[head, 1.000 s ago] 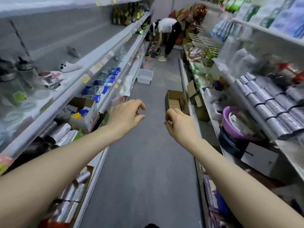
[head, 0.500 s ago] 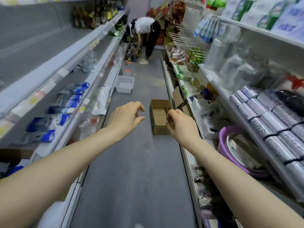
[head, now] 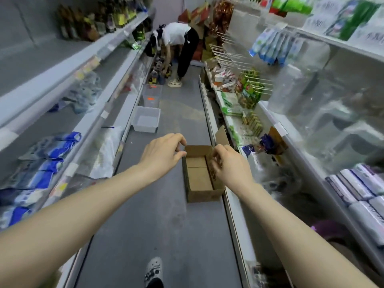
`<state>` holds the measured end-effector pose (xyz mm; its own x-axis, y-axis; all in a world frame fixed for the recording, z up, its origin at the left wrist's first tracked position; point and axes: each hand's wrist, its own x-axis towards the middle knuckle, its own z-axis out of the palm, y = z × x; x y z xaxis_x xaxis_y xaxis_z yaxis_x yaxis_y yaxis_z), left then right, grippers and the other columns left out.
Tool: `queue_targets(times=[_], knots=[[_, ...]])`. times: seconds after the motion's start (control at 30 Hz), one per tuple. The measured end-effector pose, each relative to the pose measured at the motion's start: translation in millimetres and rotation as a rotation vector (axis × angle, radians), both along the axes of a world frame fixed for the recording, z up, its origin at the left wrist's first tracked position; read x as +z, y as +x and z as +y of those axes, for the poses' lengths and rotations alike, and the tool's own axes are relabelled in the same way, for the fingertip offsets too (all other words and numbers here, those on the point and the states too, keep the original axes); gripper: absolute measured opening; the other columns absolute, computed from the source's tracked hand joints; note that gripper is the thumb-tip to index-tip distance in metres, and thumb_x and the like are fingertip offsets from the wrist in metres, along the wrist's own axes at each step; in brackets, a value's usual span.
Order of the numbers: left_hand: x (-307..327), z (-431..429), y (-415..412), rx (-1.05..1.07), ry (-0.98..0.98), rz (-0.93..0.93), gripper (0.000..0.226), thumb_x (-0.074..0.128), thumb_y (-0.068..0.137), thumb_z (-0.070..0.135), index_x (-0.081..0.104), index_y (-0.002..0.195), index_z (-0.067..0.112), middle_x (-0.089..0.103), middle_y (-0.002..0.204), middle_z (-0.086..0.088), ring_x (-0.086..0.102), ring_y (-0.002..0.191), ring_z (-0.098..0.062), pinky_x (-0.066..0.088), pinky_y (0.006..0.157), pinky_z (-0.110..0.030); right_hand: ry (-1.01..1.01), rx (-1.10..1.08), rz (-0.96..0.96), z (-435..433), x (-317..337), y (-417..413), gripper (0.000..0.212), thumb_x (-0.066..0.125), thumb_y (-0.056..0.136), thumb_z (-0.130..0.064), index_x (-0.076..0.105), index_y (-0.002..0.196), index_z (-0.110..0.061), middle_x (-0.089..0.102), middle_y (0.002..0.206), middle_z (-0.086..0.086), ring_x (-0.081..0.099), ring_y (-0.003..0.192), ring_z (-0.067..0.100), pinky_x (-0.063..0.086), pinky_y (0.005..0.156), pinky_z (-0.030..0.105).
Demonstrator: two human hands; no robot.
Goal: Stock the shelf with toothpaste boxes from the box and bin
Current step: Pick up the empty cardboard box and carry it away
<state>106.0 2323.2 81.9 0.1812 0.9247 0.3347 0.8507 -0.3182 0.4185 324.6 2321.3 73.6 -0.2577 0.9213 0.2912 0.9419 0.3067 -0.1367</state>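
Note:
An open brown cardboard box (head: 200, 192) sits on the grey floor against the base of the right shelving; only brown cardboard shows inside it. A white plastic bin (head: 146, 121) stands farther up the aisle by the left shelving. My left hand (head: 164, 152) and my right hand (head: 226, 165) are stretched out in front of me, in line with the box's far end. The fingers of both are loosely curled and hold nothing. No toothpaste box can be made out clearly.
Shelving lines both sides of a narrow aisle. Blue and white packs (head: 47, 154) lie on the left shelf, wrapped rolls (head: 361, 188) on the right. A second clear bin (head: 152, 96) stands beyond the white one. A person (head: 180, 48) bends over at the far end. My shoe (head: 152, 269) shows below.
I have walked up the aisle, so the cardboard box and the bin are now much closer. Both hands stay raised in front with the same loose curl.

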Motion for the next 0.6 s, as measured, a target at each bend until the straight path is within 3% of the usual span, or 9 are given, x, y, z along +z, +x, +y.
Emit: queue_targets(times=[0.43, 0.6], knots=[[-30, 312, 16, -0.095, -0.09, 0.055, 0.019, 0.063, 0.089, 0.034, 0.054, 0.105, 0.03, 0.049, 0.086, 0.014, 0.057, 0.085, -0.017, 0.047, 0.07, -0.033, -0.123, -0.094, -0.002, 288, -37, 19, 0.02, 0.063, 0.088, -0.031, 0.056, 0.102, -0.019, 0.058, 0.094, 0.003, 0.063, 0.078, 0.031, 0.047, 0.057, 0.035], [-77, 421, 35, -0.048, -0.17, 0.029, 0.021, 0.062, 0.09, 0.034, 0.054, 0.109, 0.028, 0.05, 0.091, 0.013, 0.058, 0.086, -0.016, 0.046, 0.07, -0.032, -0.227, -0.071, -0.02, 395, -87, 41, 0.021, 0.062, 0.09, -0.027, 0.057, 0.108, -0.017, 0.061, 0.101, 0.005, 0.064, 0.083, 0.03, 0.036, 0.062, 0.029]])
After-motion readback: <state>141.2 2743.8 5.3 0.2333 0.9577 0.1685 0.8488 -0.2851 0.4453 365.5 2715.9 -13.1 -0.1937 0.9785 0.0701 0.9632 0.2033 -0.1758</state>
